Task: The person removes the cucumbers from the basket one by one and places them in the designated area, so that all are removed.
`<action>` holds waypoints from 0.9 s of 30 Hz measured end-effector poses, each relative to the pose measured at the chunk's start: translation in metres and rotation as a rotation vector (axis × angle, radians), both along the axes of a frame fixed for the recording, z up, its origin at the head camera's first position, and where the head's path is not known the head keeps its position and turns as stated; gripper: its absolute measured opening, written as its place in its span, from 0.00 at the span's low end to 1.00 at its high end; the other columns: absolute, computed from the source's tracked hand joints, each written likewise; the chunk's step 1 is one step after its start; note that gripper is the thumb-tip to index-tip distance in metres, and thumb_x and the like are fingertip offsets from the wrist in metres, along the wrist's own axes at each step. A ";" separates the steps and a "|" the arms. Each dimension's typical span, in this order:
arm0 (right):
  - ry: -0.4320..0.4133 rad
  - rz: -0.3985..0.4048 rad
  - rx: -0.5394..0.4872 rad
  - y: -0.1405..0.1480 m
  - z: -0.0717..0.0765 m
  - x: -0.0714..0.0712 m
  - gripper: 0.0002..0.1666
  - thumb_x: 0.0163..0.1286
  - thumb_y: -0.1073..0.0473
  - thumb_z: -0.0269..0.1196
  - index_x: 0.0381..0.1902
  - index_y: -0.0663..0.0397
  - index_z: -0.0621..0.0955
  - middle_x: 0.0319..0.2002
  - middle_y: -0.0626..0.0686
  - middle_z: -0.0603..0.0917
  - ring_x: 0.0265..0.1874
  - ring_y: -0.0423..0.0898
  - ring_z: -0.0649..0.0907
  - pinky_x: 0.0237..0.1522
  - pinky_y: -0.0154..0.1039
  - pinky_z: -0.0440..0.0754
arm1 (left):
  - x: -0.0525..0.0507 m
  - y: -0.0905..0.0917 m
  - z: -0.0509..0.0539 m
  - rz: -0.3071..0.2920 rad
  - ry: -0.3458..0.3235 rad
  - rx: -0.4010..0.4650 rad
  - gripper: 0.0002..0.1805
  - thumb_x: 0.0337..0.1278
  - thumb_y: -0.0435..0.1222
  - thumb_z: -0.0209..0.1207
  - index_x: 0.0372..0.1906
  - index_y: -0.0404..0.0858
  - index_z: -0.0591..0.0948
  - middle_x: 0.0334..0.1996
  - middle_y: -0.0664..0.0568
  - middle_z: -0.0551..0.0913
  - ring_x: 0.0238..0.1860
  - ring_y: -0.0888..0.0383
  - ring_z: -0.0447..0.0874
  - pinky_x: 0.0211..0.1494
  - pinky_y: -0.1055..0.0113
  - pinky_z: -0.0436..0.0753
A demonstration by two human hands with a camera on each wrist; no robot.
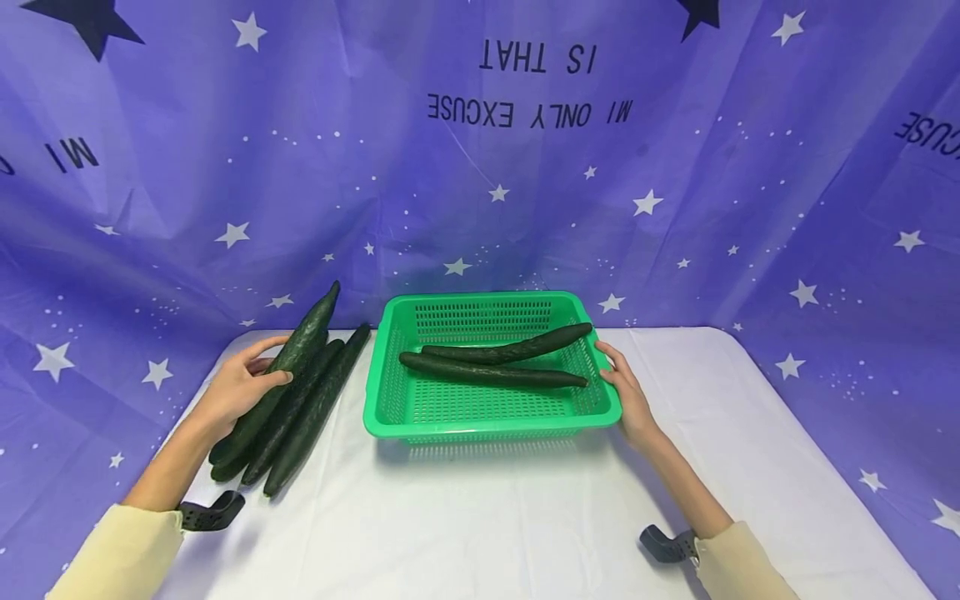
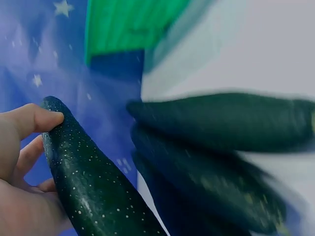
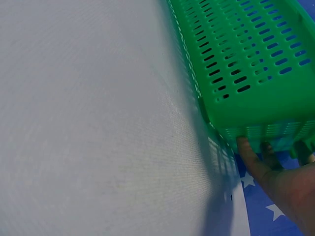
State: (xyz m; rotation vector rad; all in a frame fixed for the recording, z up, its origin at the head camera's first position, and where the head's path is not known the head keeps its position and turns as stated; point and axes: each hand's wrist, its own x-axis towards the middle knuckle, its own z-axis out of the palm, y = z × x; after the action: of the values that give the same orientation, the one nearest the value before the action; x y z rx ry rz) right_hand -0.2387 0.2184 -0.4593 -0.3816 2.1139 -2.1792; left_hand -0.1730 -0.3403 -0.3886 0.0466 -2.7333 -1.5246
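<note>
A long dark green cucumber lies slanted in my left hand, which grips it around the middle, thumb on top. In the left wrist view, the fingers of that hand curl at the side of the cucumber. Three more cucumbers lie close together on the white table, just right of it. My right hand touches the right end of a green plastic basket. From the right wrist, its extended fingers meet the basket's perforated end wall. Two cucumbers lie inside the basket.
A white cloth covers the table. Behind and at both sides hangs a purple curtain with stars and lettering. The basket stands near the table's back edge, right of the cucumber pile. Dark devices are strapped to both wrists.
</note>
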 end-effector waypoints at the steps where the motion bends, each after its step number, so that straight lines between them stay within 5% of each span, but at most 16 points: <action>1: -0.003 0.003 -0.004 0.001 0.000 0.000 0.30 0.82 0.59 0.39 0.79 0.52 0.55 0.68 0.66 0.62 0.39 0.43 0.82 0.38 0.35 0.83 | 0.000 -0.005 -0.003 0.005 -0.004 -0.002 0.38 0.67 0.33 0.60 0.77 0.35 0.58 0.74 0.25 0.51 0.70 0.26 0.54 0.62 0.29 0.62; 12: 0.000 0.007 -0.027 0.003 -0.003 -0.001 0.29 0.82 0.59 0.38 0.78 0.51 0.55 0.65 0.68 0.63 0.37 0.42 0.83 0.36 0.35 0.84 | -0.004 -0.041 -0.023 0.041 -0.077 -0.034 0.39 0.69 0.36 0.59 0.77 0.31 0.55 0.66 0.17 0.58 0.66 0.22 0.57 0.60 0.30 0.65; 27: -0.003 0.011 -0.023 0.001 -0.002 -0.001 0.29 0.83 0.58 0.39 0.78 0.51 0.55 0.65 0.67 0.65 0.37 0.45 0.84 0.36 0.35 0.84 | -0.013 -0.054 -0.032 0.018 -0.156 -0.127 0.37 0.69 0.36 0.58 0.76 0.29 0.56 0.63 0.18 0.64 0.65 0.23 0.60 0.59 0.30 0.67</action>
State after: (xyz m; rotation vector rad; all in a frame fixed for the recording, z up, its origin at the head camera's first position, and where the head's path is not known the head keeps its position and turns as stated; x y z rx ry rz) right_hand -0.2395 0.2195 -0.4613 -0.3914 2.0817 -2.1984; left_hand -0.1861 -0.3947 -0.4208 0.1958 -2.9346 -1.3954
